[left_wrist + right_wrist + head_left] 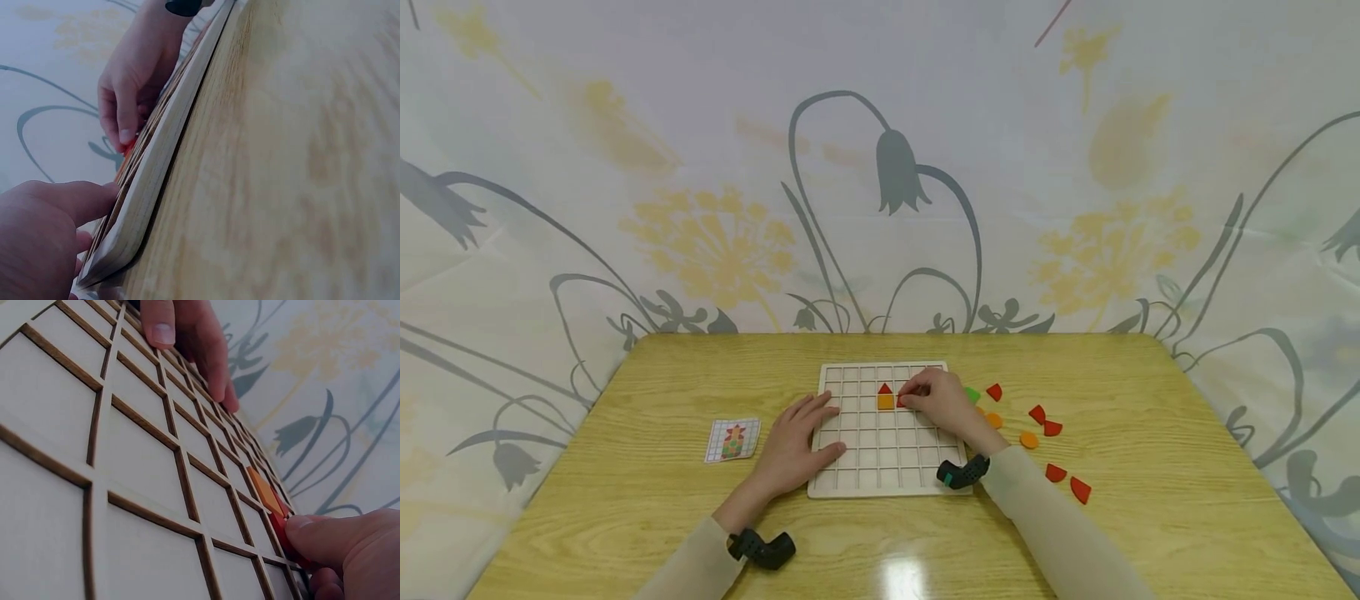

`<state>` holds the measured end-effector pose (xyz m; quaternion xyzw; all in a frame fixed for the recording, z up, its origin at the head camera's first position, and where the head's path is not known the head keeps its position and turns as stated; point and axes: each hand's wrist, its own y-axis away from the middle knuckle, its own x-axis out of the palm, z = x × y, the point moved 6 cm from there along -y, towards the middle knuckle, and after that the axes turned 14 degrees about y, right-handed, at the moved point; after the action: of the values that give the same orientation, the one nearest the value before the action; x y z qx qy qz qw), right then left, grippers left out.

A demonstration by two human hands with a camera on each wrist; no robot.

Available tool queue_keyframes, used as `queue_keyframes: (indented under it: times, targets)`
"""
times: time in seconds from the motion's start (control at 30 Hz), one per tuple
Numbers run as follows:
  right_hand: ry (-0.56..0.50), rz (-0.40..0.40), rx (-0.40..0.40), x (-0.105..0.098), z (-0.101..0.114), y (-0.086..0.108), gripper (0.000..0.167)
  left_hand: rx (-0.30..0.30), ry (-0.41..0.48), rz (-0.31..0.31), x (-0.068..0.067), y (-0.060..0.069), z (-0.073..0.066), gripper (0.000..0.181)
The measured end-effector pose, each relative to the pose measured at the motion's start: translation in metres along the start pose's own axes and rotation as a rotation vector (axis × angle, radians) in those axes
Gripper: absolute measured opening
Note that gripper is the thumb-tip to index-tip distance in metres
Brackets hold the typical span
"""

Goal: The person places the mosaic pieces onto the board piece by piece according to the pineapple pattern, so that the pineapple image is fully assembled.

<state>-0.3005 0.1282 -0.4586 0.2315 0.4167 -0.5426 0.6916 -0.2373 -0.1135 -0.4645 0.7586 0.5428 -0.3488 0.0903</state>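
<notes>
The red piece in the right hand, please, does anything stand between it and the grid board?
Nothing visible does: the right hand pinches the red piece at the grid board, beside the orange square; the left hand rests at the left edge.

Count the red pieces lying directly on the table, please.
5, right of the board: farthest piece, middle-left piece, middle-right piece, near-left piece, near-right piece. The right sleeve may hide others.

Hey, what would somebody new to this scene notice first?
Probably the big flowered backdrop behind the table, then the pale gridded board, where the right hand pinches a red piece beside an orange square. The left hand rests on the board's left side, and loose red pieces lie right of the board.
</notes>
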Motion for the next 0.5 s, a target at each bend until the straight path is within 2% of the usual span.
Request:
queue_keyframes:
  times: [0.3, 0.5]
  targets:
    - [0.025, 0.036, -0.117, 0.0003, 0.0028, 0.0020, 0.011, 0.002, -0.001, 0.001, 0.0000, 0.0004, -0.0007, 0.056]
    - [0.012, 0.055, -0.108, 0.0008, 0.0028, 0.0004, 0.013, -0.001, -0.007, 0.006, -0.0005, -0.0001, -0.0002, 0.057]
